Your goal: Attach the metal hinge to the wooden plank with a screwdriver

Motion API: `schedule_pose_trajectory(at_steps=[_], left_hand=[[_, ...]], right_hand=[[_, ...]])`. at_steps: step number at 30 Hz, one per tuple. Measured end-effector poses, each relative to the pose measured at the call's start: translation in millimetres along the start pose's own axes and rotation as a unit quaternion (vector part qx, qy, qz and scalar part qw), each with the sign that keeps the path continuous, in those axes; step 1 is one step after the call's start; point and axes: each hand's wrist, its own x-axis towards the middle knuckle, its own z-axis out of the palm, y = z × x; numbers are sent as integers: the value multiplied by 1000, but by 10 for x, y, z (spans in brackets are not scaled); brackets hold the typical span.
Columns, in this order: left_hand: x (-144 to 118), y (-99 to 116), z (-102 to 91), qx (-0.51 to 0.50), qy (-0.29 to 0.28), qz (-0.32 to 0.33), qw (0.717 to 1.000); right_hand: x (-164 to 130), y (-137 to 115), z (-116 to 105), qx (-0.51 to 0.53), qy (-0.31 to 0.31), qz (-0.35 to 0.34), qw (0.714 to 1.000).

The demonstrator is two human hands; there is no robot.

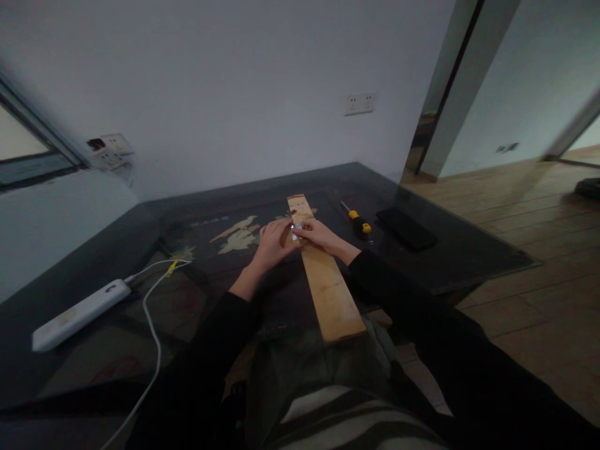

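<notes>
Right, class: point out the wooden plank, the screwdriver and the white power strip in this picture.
wooden plank (330,294), head view, bare middle of its top face.
screwdriver (360,222), head view, on its yellow-and-black handle.
white power strip (79,314), head view, middle of its casing.

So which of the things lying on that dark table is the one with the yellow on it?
The screwdriver, right of the wooden plank. The phone beyond it is all black.

Small silvery metal piece (295,232) on the long pale wooden plank (328,287): mostly covered by fingers, too small to identify. White cable (152,331) cut off at bottom edge.
</notes>
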Motion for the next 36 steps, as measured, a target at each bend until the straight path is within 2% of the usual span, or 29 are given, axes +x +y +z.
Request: schedule_pose_trajectory(at_steps=[6, 9, 14, 24, 30, 36], left_hand=[[-16, 10, -6, 30, -18, 3, 999], [-24, 6, 7, 34, -23, 7, 999], [-30, -19, 34, 39, -27, 6, 999], [-21, 30, 11, 63, -21, 11, 998], [-19, 50, 10, 69, -19, 5, 997], [-29, 26, 47, 59, -26, -5, 998]], right_hand=[[51, 21, -14, -102, -3, -101, 990], [54, 18, -25, -165, -3, -115, 980], [55, 43, -33, -235, 32, -134, 962], [-5, -61, -8, -199, 24, -157, 967], [15, -75, 11, -162, 22, -131, 978], [47, -10, 16, -90, -3, -75, 993]])
